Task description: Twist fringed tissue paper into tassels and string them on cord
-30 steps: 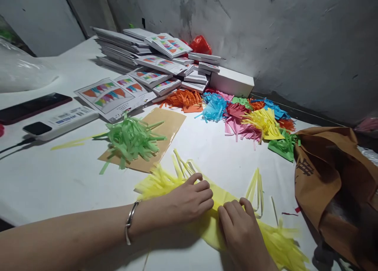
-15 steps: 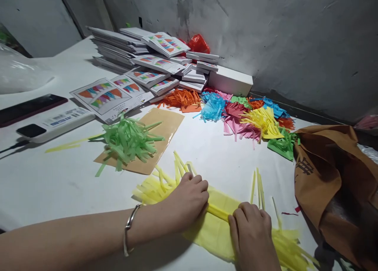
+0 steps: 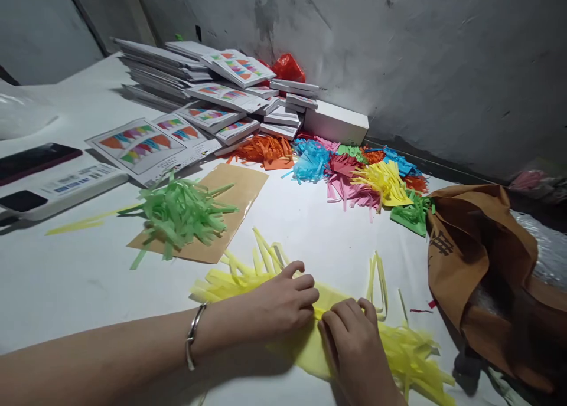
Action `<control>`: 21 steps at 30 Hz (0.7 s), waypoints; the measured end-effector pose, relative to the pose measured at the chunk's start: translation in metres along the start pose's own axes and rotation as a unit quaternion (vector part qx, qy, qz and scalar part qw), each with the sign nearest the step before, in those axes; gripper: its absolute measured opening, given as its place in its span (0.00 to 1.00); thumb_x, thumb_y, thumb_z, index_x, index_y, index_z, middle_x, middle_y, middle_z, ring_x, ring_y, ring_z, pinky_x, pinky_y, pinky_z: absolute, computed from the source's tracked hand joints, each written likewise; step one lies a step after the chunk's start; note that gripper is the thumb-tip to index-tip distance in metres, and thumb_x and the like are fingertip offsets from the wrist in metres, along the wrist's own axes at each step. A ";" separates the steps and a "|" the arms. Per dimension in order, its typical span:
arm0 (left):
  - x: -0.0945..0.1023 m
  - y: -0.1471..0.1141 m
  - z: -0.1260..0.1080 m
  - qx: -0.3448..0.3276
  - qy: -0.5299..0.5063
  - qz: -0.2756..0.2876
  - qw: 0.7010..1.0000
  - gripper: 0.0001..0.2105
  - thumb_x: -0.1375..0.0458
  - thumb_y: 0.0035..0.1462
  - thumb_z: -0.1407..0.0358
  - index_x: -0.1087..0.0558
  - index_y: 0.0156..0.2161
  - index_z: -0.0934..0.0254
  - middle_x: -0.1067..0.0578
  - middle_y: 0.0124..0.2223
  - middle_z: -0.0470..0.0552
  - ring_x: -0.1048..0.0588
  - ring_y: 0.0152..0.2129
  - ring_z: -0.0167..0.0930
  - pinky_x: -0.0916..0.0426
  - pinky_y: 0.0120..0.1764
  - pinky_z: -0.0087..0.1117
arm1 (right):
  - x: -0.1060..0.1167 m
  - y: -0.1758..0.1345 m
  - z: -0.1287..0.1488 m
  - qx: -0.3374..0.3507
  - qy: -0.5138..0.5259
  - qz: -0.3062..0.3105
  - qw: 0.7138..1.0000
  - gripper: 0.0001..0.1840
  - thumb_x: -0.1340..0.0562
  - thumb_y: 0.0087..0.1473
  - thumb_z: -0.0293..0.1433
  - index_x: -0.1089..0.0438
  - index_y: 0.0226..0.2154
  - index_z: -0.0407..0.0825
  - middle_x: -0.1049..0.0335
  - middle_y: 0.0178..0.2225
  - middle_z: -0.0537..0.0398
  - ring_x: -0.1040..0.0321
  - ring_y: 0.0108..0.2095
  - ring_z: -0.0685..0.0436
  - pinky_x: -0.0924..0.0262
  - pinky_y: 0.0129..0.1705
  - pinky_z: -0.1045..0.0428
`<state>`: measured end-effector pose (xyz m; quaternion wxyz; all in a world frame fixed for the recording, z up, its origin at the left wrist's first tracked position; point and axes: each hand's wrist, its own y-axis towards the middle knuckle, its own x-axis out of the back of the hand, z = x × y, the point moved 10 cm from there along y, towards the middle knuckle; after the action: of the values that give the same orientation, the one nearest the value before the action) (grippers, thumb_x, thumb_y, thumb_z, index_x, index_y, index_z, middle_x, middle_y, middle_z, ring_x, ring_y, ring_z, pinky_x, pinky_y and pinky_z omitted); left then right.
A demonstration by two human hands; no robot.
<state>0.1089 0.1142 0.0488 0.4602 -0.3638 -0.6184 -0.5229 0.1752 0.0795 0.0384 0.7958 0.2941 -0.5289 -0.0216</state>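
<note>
Yellow tissue paper [image 3: 308,354] lies across the white table in front of me, its two ends cut into loose fringe strips. A narrow fold or roll runs along its plain middle. My left hand [image 3: 283,300], with a silver bangle on the wrist, has its fingers curled down on that fold. Close beside it, my right hand [image 3: 357,338] pinches the same fold with bent fingers. Both fingertips are partly hidden by the knuckles. A few loose yellow strips [image 3: 376,285] stick out beyond my right hand.
Green fringed tissue [image 3: 181,211] rests on a brown envelope [image 3: 243,187] at the left. Behind are coloured tassel bundles [image 3: 349,179], stacks of printed packets [image 3: 225,96] and a white box [image 3: 339,123]. A brown bag [image 3: 478,264] stands right; a phone [image 3: 39,161] lies left.
My right hand has moved left, close to my left hand, covering most of the folded strip that showed between them. The left index finger has lifted somewhat. The whole view has shifted slightly.
</note>
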 end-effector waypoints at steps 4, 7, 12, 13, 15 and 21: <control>-0.006 0.002 0.011 0.056 -0.048 0.004 0.997 0.10 0.41 0.62 0.69 0.29 0.28 0.62 0.27 0.32 0.47 0.33 0.33 0.32 0.43 0.45 0.39 | -0.007 0.001 0.005 0.017 -0.004 -0.011 1.000 0.17 0.52 0.66 0.23 0.35 0.29 0.50 0.36 0.27 0.55 0.43 0.31 0.44 0.51 0.45 0.45; -0.012 -0.001 0.018 0.089 -0.103 0.029 0.990 0.05 0.40 0.60 0.70 0.27 0.31 0.61 0.26 0.35 0.47 0.31 0.35 0.33 0.43 0.44 0.38 | -0.008 0.001 0.004 0.016 0.002 -0.017 1.000 0.16 0.51 0.67 0.24 0.35 0.30 0.50 0.37 0.27 0.56 0.43 0.30 0.44 0.51 0.43 0.46; -0.018 -0.015 0.041 0.209 -0.185 0.022 0.960 0.06 0.34 0.57 0.65 0.24 0.31 0.61 0.24 0.36 0.45 0.30 0.37 0.32 0.44 0.42 0.37 | -0.005 -0.010 -0.009 0.005 -0.019 0.017 1.000 0.15 0.51 0.67 0.24 0.33 0.33 0.50 0.34 0.30 0.56 0.39 0.34 0.44 0.52 0.48 0.44; -0.020 -0.016 0.044 0.226 -0.192 0.025 0.955 0.07 0.33 0.56 0.63 0.24 0.30 0.61 0.24 0.36 0.45 0.30 0.37 0.32 0.44 0.42 0.36 | -0.002 -0.012 -0.013 -0.005 -0.018 0.015 1.000 0.15 0.51 0.67 0.24 0.33 0.34 0.50 0.33 0.32 0.56 0.39 0.35 0.43 0.52 0.50 0.43; -0.022 -0.015 0.043 0.234 -0.181 0.040 0.954 0.06 0.34 0.58 0.65 0.24 0.30 0.61 0.23 0.37 0.46 0.29 0.37 0.32 0.44 0.42 0.37 | 0.001 -0.017 -0.021 -0.030 -0.010 0.012 0.999 0.14 0.50 0.67 0.25 0.33 0.35 0.51 0.33 0.34 0.55 0.37 0.38 0.43 0.53 0.52 0.41; -0.031 -0.004 0.036 0.239 -0.058 0.111 0.963 0.07 0.42 0.60 0.71 0.25 0.31 0.63 0.25 0.35 0.50 0.31 0.35 0.36 0.44 0.38 0.40 | -0.001 -0.018 -0.029 -0.088 -0.069 0.026 0.993 0.13 0.50 0.65 0.25 0.36 0.31 0.51 0.35 0.33 0.54 0.39 0.37 0.41 0.53 0.50 0.39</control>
<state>0.1078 0.1495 0.0168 0.5520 -0.3393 -0.7070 -0.2833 0.2047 0.0777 0.0212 0.7807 0.2071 -0.5857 -0.0674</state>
